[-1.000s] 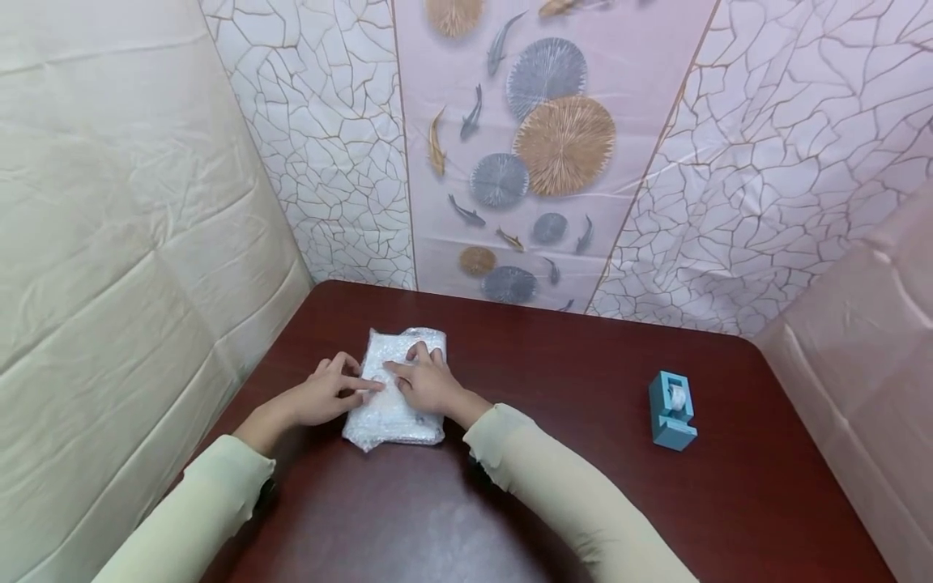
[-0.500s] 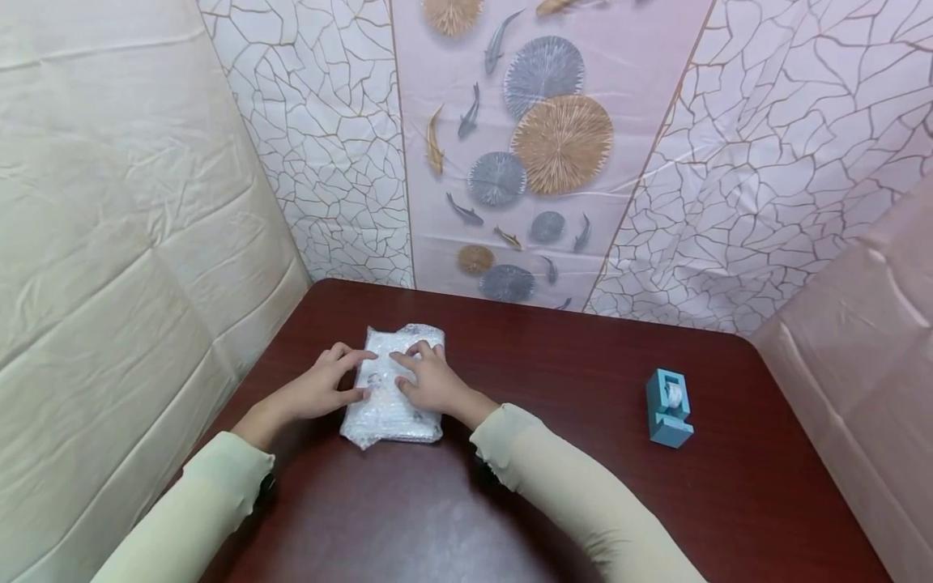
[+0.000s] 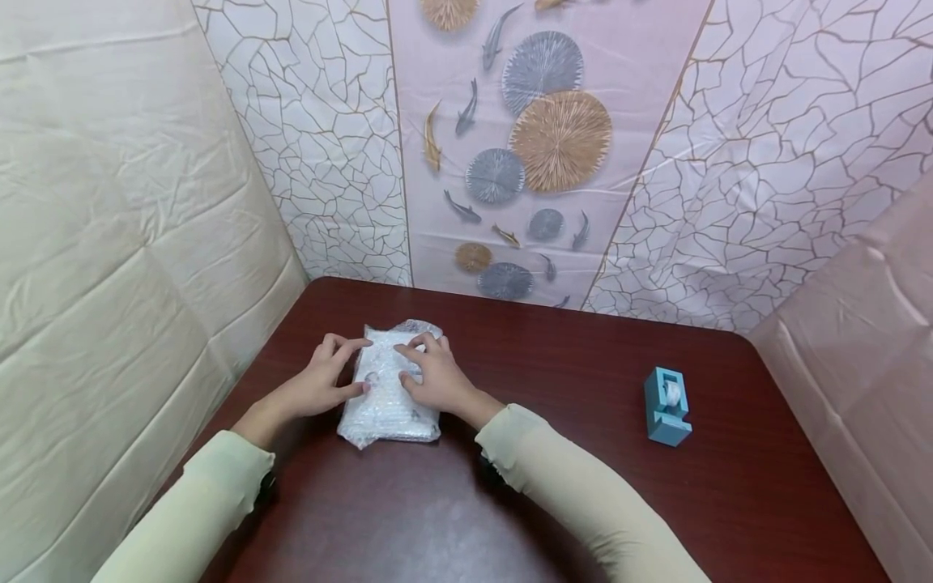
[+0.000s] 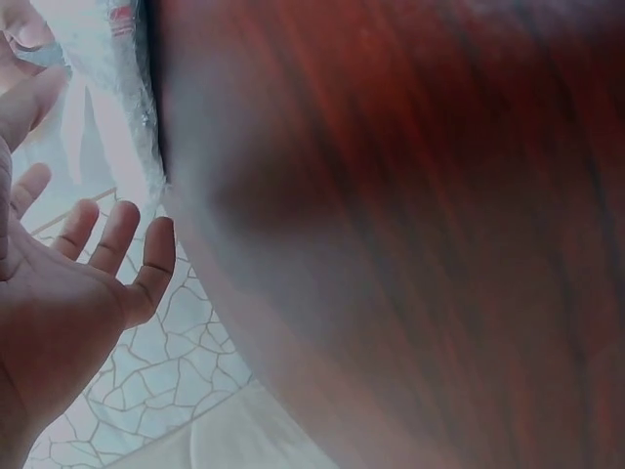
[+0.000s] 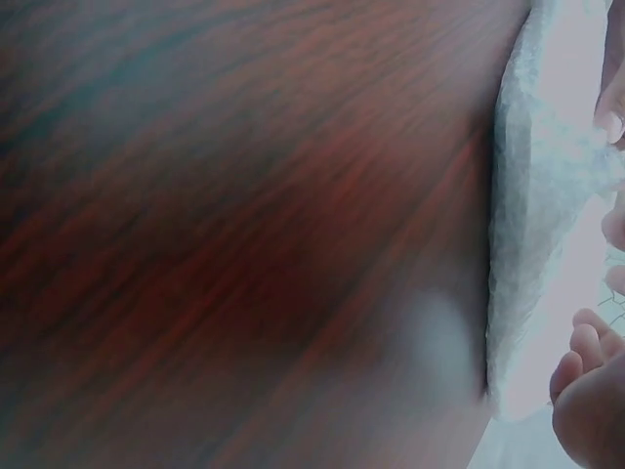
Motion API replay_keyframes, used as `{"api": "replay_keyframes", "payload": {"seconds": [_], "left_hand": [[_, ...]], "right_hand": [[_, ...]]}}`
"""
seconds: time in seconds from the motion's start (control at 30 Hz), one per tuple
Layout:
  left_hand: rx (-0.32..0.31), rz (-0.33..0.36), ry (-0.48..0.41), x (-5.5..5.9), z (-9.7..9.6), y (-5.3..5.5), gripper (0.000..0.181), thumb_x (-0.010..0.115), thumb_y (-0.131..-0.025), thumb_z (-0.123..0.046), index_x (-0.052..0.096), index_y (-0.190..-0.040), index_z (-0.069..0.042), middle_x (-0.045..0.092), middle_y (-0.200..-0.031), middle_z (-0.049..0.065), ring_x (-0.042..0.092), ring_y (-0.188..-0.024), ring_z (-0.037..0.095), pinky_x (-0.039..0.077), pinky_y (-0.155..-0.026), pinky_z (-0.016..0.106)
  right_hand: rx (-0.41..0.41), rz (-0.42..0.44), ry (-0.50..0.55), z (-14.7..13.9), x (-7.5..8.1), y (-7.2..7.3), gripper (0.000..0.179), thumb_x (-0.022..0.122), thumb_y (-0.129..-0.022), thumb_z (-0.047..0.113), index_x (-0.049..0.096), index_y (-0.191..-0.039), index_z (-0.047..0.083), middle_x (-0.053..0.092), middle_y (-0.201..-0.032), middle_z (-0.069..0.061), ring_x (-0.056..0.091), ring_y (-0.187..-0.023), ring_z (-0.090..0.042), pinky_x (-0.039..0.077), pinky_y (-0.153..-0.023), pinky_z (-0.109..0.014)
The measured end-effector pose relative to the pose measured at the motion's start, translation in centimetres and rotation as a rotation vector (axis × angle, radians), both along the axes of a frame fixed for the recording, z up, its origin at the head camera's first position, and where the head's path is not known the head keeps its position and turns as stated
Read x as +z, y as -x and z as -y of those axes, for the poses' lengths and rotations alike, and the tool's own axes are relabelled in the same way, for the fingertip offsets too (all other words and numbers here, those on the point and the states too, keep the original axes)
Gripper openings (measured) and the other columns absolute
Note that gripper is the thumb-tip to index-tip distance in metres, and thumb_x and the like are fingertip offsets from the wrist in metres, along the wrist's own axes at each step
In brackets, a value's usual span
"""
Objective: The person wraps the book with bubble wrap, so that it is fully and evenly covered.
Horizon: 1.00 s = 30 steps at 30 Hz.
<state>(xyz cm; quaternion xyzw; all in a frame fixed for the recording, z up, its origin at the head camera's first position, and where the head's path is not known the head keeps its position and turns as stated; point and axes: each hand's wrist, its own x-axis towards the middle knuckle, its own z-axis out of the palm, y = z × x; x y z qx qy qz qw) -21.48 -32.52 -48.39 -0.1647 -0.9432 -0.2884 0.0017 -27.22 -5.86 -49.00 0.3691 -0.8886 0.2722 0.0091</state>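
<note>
A flat parcel in clear bubble wrap lies on the table, its far end loose and crumpled. My left hand rests along its left side, thumb and index finger spread on the top face. On the right half lies my right hand, its thumb and index finger touching the wrap. In the left wrist view, the left hand has its outer fingers loosely bent beside the wrap. The right wrist view shows the wrapped edge and part of the right hand. What is inside cannot be made out.
A blue tape dispenser with a roll of clear tape stands on the right of the dark red wooden table. Quilted cloth hangs along the left side, and a patterned sheet hangs behind the table.
My left index finger has moved from the parcel's middle to its upper left, away from the thumb. My right hand has shifted slightly right, widening the gap between the hands. The parcel lies nearly unmoved.
</note>
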Motion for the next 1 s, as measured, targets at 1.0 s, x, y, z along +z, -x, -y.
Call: {"api": "replay_keyframes", "payload": {"seconds": [1.0], "left_hand": [[0.119, -0.103, 0.309, 0.5, -3.2, 0.3, 0.068, 0.048, -0.114, -0.058, 0.046, -0.169, -0.017, 0.028, -0.183, 0.013, 0.026, -0.165, 0.048, 0.019, -0.124, 0.083]], "right_hand": [[-0.242, -0.041, -0.359, -11.2, -0.1, -1.6, 0.079, 0.042, -0.111, 0.070, 0.030, -0.176, 0.026, 0.023, -0.186, -0.006, 0.017, -0.174, -0.031, 0.008, -0.131, -0.081]]}}
